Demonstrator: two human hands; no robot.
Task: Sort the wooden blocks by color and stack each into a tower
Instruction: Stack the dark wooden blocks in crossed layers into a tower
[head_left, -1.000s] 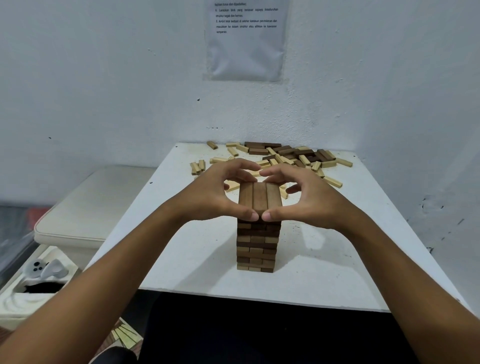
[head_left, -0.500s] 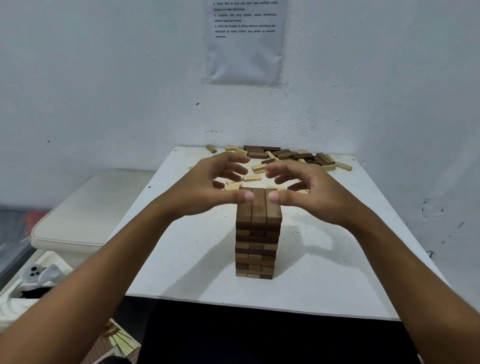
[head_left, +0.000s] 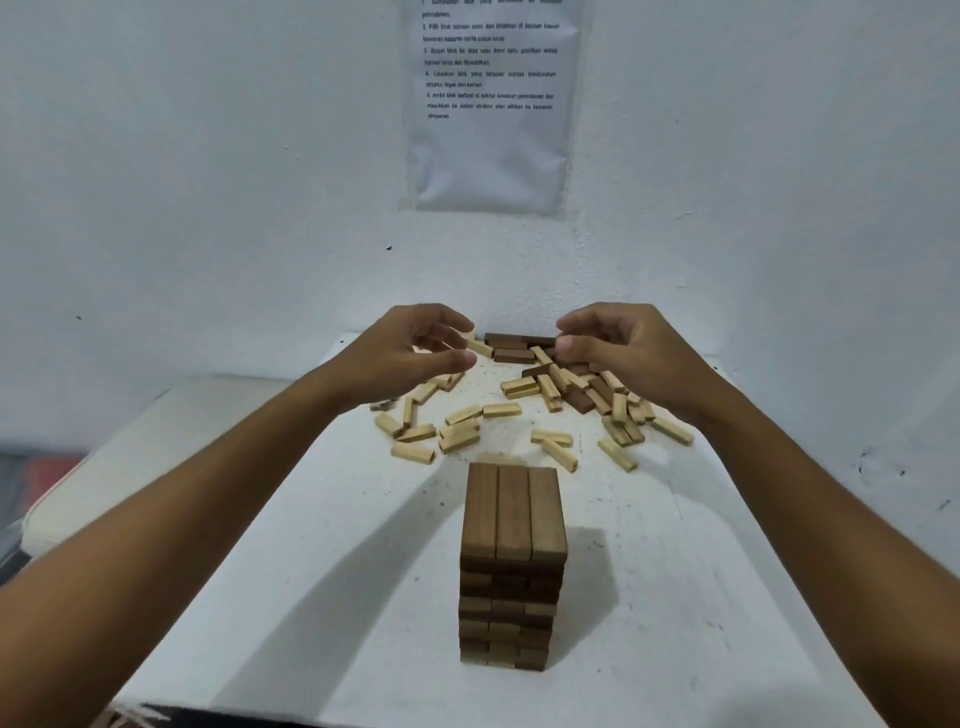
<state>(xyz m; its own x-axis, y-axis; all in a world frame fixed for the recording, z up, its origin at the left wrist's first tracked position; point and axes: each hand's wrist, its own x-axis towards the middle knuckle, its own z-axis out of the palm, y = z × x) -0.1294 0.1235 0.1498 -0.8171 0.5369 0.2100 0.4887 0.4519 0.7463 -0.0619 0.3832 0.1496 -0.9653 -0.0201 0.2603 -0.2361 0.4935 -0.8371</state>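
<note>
Left hand and right hand hover loose-fingered, holding nothing, over the scattered blocks; dark blocks look light, rigid — pinch long sides.

The wall sheet carries numbered Malay lines, including "Ambil blok".
</note>
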